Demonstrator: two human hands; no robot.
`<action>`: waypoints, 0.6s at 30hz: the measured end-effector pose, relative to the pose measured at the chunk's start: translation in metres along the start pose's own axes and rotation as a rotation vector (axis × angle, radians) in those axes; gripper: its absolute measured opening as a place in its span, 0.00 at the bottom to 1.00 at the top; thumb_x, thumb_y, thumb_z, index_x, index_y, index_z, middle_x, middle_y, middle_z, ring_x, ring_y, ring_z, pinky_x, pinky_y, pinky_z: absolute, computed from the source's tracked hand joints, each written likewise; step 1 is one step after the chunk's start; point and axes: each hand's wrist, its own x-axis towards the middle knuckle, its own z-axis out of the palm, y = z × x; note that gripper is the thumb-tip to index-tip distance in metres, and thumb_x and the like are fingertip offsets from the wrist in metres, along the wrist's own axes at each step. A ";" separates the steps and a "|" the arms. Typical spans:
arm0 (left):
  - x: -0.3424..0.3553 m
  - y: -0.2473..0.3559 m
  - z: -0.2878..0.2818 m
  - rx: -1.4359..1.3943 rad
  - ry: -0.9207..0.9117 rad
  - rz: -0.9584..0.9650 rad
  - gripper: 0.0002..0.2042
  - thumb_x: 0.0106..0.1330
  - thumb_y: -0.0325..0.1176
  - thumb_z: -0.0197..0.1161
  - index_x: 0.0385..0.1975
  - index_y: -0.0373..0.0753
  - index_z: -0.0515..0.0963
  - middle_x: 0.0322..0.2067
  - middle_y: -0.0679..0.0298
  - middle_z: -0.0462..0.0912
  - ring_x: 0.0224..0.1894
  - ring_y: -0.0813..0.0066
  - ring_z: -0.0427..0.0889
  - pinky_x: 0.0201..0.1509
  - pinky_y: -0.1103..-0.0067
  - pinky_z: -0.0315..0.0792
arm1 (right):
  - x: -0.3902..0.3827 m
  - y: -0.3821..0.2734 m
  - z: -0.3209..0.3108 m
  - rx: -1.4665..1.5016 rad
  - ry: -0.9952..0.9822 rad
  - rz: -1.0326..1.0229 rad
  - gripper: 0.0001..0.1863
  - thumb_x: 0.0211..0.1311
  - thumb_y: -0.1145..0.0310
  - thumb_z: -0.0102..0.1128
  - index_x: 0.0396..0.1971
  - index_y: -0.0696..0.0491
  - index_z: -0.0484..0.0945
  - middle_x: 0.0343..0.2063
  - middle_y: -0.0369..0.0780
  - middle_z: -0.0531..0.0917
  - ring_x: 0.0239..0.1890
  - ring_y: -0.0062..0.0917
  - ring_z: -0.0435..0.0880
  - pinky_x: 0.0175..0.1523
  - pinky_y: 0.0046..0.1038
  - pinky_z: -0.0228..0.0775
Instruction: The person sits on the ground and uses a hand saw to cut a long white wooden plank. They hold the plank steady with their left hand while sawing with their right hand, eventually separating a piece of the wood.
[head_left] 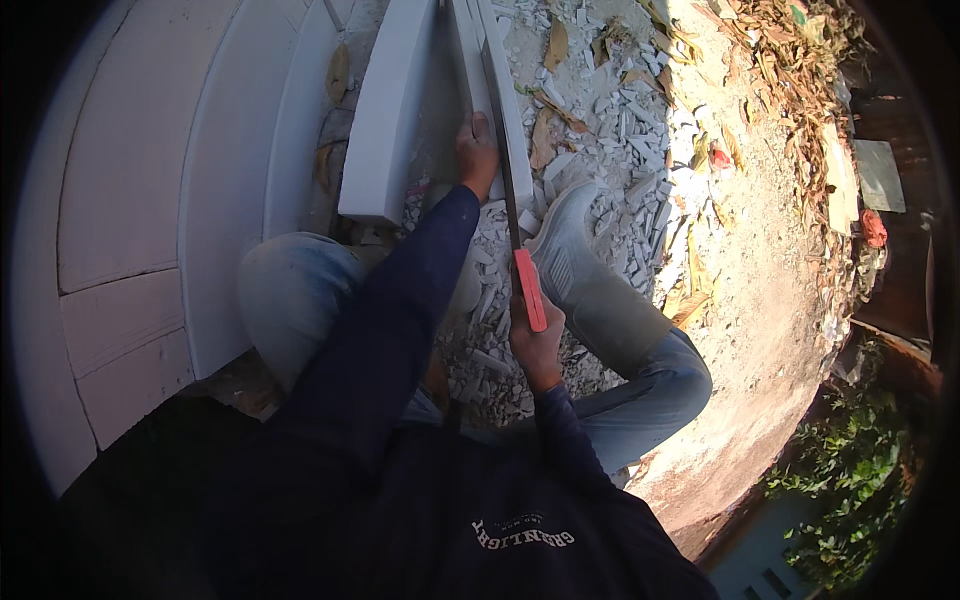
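My right hand (537, 345) is closed round the red handle (529, 289) of a handsaw. Its long, thin blade (509, 190) runs away from me, along a narrow gap in a white, lightweight-looking block (517, 150). My left hand (478, 160) grips that block on the blade's left side, thumb on top, close to the blade. The fingers underneath are partly hidden. Left of this hand lies another long white block (385, 120), its near end resting low over the ground. The far ends of blade and blocks run out at the top edge.
White chips and broken pieces (620, 150) cover the ground around my boot (580, 265). A wall of pale panels (150, 170) stands close on the left. Dry leaves (790, 60) lie on the sunlit dirt at right, with a green plant (845, 470) lower down.
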 end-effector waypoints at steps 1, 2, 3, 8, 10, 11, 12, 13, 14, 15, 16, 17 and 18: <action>-0.002 -0.002 0.001 -0.021 0.027 0.012 0.26 0.78 0.43 0.45 0.64 0.25 0.69 0.56 0.37 0.78 0.60 0.46 0.77 0.65 0.69 0.67 | -0.026 0.007 -0.008 -0.041 0.023 -0.031 0.17 0.70 0.73 0.56 0.55 0.65 0.77 0.31 0.44 0.84 0.35 0.14 0.75 0.42 0.23 0.72; -0.004 0.005 0.002 0.032 0.005 -0.010 0.26 0.78 0.43 0.46 0.64 0.25 0.69 0.56 0.37 0.78 0.60 0.46 0.77 0.64 0.69 0.67 | -0.046 0.012 -0.013 -0.080 0.049 -0.059 0.20 0.71 0.72 0.55 0.58 0.64 0.75 0.33 0.46 0.85 0.37 0.14 0.76 0.44 0.23 0.72; -0.006 0.016 0.004 0.087 -0.019 -0.026 0.27 0.78 0.43 0.46 0.64 0.25 0.69 0.56 0.37 0.78 0.60 0.45 0.77 0.64 0.69 0.68 | -0.047 0.009 -0.019 -0.070 0.035 -0.019 0.20 0.71 0.72 0.55 0.59 0.64 0.75 0.34 0.46 0.85 0.37 0.14 0.77 0.44 0.23 0.72; -0.014 0.014 0.007 0.056 -0.012 0.010 0.27 0.78 0.44 0.46 0.62 0.24 0.71 0.55 0.35 0.78 0.60 0.44 0.77 0.64 0.68 0.68 | 0.040 -0.007 -0.006 -0.077 -0.020 -0.046 0.14 0.69 0.71 0.57 0.49 0.65 0.79 0.26 0.41 0.82 0.29 0.15 0.74 0.38 0.25 0.71; -0.004 0.014 0.002 0.073 -0.063 -0.021 0.27 0.78 0.44 0.46 0.62 0.24 0.71 0.55 0.34 0.78 0.60 0.44 0.77 0.64 0.68 0.68 | 0.065 -0.022 -0.001 -0.081 -0.062 -0.003 0.11 0.68 0.73 0.58 0.42 0.65 0.80 0.22 0.38 0.79 0.26 0.16 0.71 0.35 0.26 0.69; -0.005 0.014 0.003 0.057 -0.050 0.004 0.27 0.78 0.44 0.46 0.62 0.24 0.71 0.54 0.34 0.78 0.60 0.43 0.77 0.64 0.68 0.68 | 0.063 -0.019 0.006 -0.039 -0.009 -0.056 0.10 0.68 0.73 0.57 0.40 0.65 0.80 0.22 0.37 0.78 0.26 0.16 0.70 0.34 0.26 0.68; -0.007 0.012 0.003 0.047 -0.036 0.023 0.27 0.78 0.44 0.46 0.62 0.24 0.71 0.54 0.34 0.78 0.60 0.42 0.77 0.64 0.68 0.68 | 0.058 -0.014 0.010 0.005 0.040 -0.101 0.09 0.68 0.74 0.57 0.38 0.65 0.80 0.21 0.37 0.76 0.25 0.16 0.69 0.33 0.26 0.68; -0.005 0.009 0.005 0.031 -0.020 0.048 0.27 0.78 0.44 0.46 0.62 0.24 0.71 0.54 0.33 0.78 0.60 0.42 0.77 0.64 0.67 0.68 | 0.049 -0.008 0.008 0.030 0.042 -0.087 0.09 0.68 0.74 0.57 0.38 0.65 0.80 0.21 0.37 0.77 0.25 0.17 0.70 0.33 0.26 0.68; -0.005 0.006 0.005 0.031 -0.005 0.044 0.27 0.78 0.44 0.46 0.62 0.24 0.71 0.54 0.33 0.78 0.59 0.41 0.77 0.64 0.67 0.68 | 0.027 0.004 0.002 0.011 0.063 -0.104 0.09 0.68 0.74 0.58 0.40 0.65 0.80 0.22 0.37 0.78 0.26 0.17 0.71 0.34 0.26 0.68; -0.001 0.000 0.006 0.029 0.017 0.045 0.27 0.78 0.44 0.46 0.62 0.24 0.71 0.53 0.33 0.78 0.59 0.41 0.77 0.64 0.67 0.69 | 0.007 0.015 -0.003 -0.005 0.085 -0.127 0.10 0.69 0.73 0.58 0.42 0.65 0.80 0.22 0.38 0.80 0.26 0.17 0.72 0.34 0.26 0.69; 0.000 -0.005 0.002 0.030 0.045 0.042 0.27 0.78 0.44 0.47 0.62 0.25 0.71 0.53 0.33 0.78 0.59 0.40 0.77 0.64 0.67 0.69 | -0.026 0.017 -0.015 -0.045 0.066 -0.100 0.12 0.69 0.73 0.58 0.45 0.65 0.80 0.25 0.39 0.81 0.28 0.17 0.74 0.36 0.25 0.70; -0.004 -0.002 0.004 0.040 0.024 0.026 0.27 0.77 0.44 0.47 0.62 0.25 0.71 0.52 0.33 0.79 0.58 0.40 0.78 0.63 0.67 0.69 | -0.059 0.020 -0.030 -0.095 0.063 -0.069 0.14 0.69 0.72 0.58 0.49 0.65 0.79 0.27 0.41 0.83 0.29 0.17 0.76 0.38 0.25 0.71; -0.008 0.007 0.003 0.054 0.002 0.016 0.26 0.77 0.45 0.48 0.62 0.25 0.72 0.51 0.33 0.79 0.57 0.39 0.78 0.62 0.67 0.69 | -0.078 0.011 -0.044 -0.119 0.013 0.043 0.17 0.70 0.72 0.58 0.53 0.65 0.78 0.31 0.43 0.85 0.32 0.18 0.78 0.41 0.25 0.73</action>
